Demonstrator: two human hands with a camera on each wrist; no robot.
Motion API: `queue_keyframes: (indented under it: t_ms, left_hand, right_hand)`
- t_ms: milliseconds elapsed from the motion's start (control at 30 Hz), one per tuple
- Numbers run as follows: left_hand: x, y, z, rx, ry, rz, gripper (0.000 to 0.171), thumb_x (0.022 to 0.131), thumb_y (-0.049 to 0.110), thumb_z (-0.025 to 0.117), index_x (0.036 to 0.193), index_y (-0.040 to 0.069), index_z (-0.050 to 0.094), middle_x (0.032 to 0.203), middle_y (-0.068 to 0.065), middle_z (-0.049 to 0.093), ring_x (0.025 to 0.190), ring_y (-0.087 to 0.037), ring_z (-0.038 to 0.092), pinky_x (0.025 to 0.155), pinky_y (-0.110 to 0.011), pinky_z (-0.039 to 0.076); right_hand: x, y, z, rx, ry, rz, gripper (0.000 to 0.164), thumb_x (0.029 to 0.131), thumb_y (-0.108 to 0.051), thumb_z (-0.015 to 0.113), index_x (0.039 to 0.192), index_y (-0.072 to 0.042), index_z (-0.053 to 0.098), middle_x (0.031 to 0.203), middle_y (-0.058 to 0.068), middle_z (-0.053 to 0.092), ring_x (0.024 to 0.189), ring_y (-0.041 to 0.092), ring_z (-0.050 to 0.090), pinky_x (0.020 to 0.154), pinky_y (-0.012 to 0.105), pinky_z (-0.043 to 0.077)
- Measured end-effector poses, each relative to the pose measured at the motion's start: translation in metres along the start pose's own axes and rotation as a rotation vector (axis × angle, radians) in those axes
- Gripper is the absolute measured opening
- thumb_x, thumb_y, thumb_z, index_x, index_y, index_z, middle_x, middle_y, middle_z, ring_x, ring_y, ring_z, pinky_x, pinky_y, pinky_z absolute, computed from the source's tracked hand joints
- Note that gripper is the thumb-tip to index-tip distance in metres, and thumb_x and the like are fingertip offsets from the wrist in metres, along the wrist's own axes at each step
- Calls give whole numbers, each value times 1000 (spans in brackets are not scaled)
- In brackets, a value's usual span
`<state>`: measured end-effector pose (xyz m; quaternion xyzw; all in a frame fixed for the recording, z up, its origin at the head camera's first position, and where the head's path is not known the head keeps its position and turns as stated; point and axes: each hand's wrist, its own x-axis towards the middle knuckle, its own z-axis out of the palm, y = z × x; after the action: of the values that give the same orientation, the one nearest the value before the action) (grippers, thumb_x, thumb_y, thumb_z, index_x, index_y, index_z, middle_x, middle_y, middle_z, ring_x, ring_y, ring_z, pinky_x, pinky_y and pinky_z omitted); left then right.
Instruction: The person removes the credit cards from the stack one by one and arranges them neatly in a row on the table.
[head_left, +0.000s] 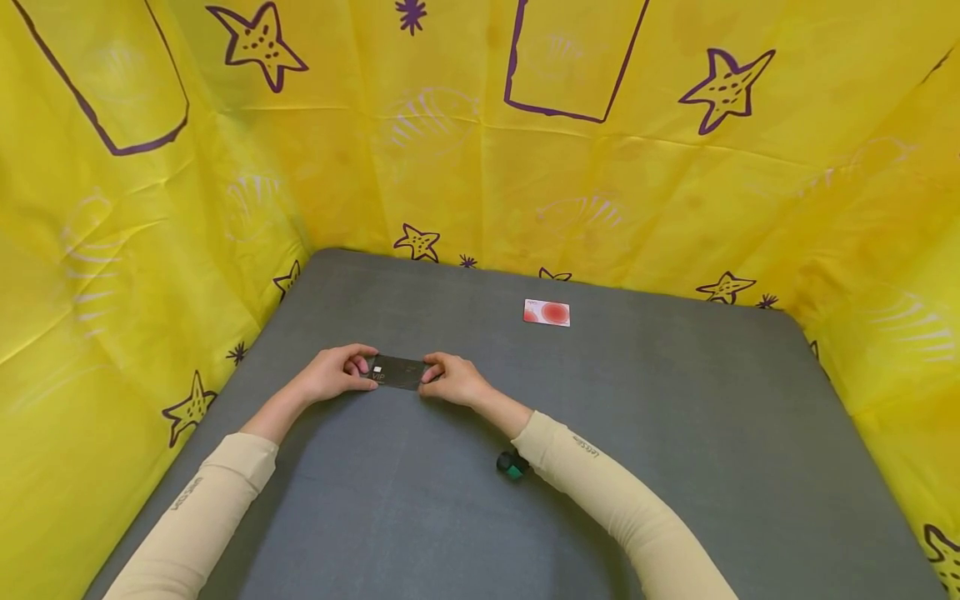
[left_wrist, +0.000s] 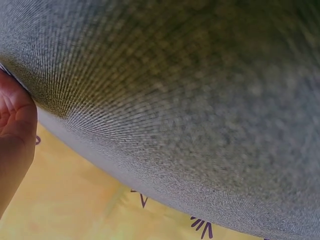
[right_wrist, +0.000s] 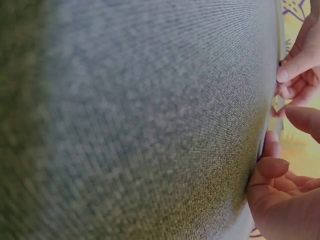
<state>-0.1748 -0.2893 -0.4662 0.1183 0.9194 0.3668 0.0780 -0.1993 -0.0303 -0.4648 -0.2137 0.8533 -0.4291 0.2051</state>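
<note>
A dark card with a pale square and the letters VIP lies between my two hands, close to the grey table surface. My left hand pinches its left end, thumb at the near corner and a finger at the far one. Its right end is held the same way by my right hand. In the left wrist view only part of the left hand shows, at the left edge. Both hands appear at the right side of the right wrist view, the right hand lower; the card is barely visible there.
A white and red card lies flat farther back on the grey table. Beside the right sleeve sits a small black and green object, partly covered. Yellow cloth with purple starfish drawings hangs around the back and sides.
</note>
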Motion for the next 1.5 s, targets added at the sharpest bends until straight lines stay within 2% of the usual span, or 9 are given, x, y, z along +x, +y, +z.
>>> queue_keyframes:
  t_ms: [367,533,600,733,900,1000,1167,1500]
  left_hand:
    - [5,4,-1,-6,-7,-17,59,79,20,82,127,-3,57,89,-6,61,75,-16,55,67,-25,43]
    - [4,10,1,-10,20,-46,63,79,27,82,128,-2,56,89,-5,62,75,-16,55,68,-27,43]
    - [4,14,3,-12,30,-39,63,79,27,82,128,-2,55,88,-4,62,74,-15,56,68,-27,44]
    - [3,23,9,-17,44,-16,62,80,26,81,129,-2,55,87,-2,63,74,-14,57,68,-27,45]
    - [4,36,20,-54,27,-24,60,83,31,78,130,2,56,88,0,63,76,-15,58,68,-28,45]
    - [5,46,26,-86,18,-2,58,84,31,77,129,1,57,88,-1,64,76,-16,58,67,-28,45]
    - [10,60,38,-128,-2,24,55,85,29,77,128,1,58,89,0,64,77,-15,59,67,-27,46]
    - [21,85,60,-167,-16,48,52,84,26,78,126,2,60,90,1,64,77,-16,59,64,-27,47]
  right_hand:
    - [-9,8,-7,38,25,-42,58,80,-13,78,133,-2,56,98,2,69,73,6,57,69,20,43]
    - [-16,14,-13,56,37,-58,55,80,-11,77,131,-3,57,99,3,69,74,5,57,69,20,44]
    - [-19,16,-16,71,46,-56,53,81,-11,77,130,-4,58,100,3,69,77,6,57,71,20,44]
    - [-24,20,-20,115,60,-53,51,82,-9,76,129,-3,58,101,4,69,80,8,57,72,21,44]
    - [-32,25,-23,164,64,-61,47,83,-8,75,126,-2,59,100,6,68,78,10,58,68,21,45]
    - [-36,29,-26,196,72,-61,45,83,-8,75,125,-2,60,99,6,68,76,10,58,65,21,45]
    - [-40,37,-31,251,80,-62,43,84,-6,73,125,-1,60,100,8,68,75,11,57,61,22,46]
    - [-52,50,-46,345,98,-41,43,85,-4,70,126,2,58,101,10,66,75,12,57,62,23,46]
